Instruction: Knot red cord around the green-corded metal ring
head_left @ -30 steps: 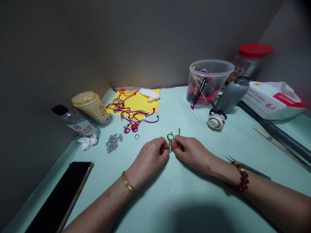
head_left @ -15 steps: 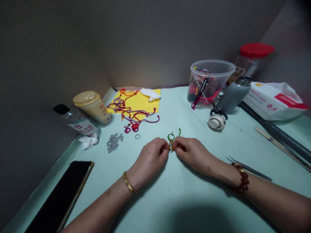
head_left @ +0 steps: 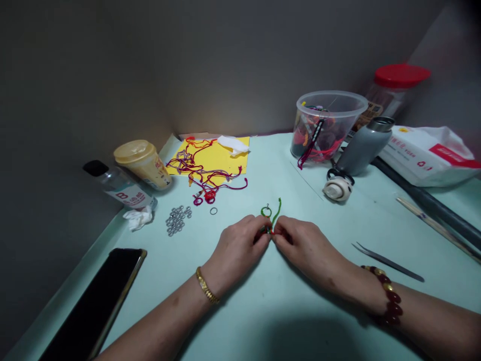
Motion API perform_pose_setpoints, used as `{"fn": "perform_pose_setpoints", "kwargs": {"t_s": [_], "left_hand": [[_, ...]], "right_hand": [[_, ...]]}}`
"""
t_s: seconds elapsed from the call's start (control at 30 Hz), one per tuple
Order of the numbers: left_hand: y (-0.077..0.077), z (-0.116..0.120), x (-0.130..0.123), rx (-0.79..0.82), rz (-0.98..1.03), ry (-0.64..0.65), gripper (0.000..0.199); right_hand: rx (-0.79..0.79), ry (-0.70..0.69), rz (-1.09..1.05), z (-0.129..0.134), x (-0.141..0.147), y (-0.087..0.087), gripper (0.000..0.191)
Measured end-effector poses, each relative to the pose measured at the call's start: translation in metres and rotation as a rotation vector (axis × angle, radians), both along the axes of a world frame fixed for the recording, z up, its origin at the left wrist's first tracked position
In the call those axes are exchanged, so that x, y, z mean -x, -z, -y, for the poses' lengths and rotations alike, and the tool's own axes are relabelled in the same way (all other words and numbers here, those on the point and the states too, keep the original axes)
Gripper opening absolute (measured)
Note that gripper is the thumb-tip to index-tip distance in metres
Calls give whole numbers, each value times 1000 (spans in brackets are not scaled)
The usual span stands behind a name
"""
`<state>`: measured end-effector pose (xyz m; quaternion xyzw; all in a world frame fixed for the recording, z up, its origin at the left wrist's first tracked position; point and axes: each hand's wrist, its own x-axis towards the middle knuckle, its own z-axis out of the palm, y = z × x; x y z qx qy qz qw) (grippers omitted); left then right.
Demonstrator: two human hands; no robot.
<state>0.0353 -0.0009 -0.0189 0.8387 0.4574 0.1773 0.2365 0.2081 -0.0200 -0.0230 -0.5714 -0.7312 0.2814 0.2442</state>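
At the middle of the table, my left hand (head_left: 246, 245) is closed in a pinch on a small braided cord piece, its fingers covering most of the braid. My right hand (head_left: 300, 243) is pinched at the piece's lower right side, on a short reddish strand. Above the fingertips, a green cord loop (head_left: 266, 211) with a tiny metal ring shows, and a loose green cord end (head_left: 277, 210) points up and away. To the left lie a metal ring (head_left: 213, 211) and a pile of small silver rings (head_left: 176, 220).
Coloured cords lie on yellow paper (head_left: 225, 163) at the back. A phone (head_left: 93, 301), clear bottle (head_left: 126, 193) and cup (head_left: 145, 163) stand left. Right are a plastic tub (head_left: 326, 130), grey flask (head_left: 366, 148), tape roll (head_left: 338, 188) and tweezers (head_left: 391, 261).
My left hand has shifted right and over the braid, hiding it. My right hand has moved slightly right and down, its wrist farther from the tweezers.
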Motion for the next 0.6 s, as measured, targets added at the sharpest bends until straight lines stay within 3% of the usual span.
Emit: {"fn": "perform_pose_setpoints", "kwargs": {"t_s": [0.17,0.47,0.6], "left_hand": [[5,1,-5,-52,-26,-32,10],[4,3,-6,-44,-31,-65,11],[4,4,-7,-33,-26,-98,10]], "right_hand": [[-8,-25,-34,-2,0,5,17],[-17,-106,-77,-4,-3,5,21],[17,9,-104,-3,-1,6,14]]}}
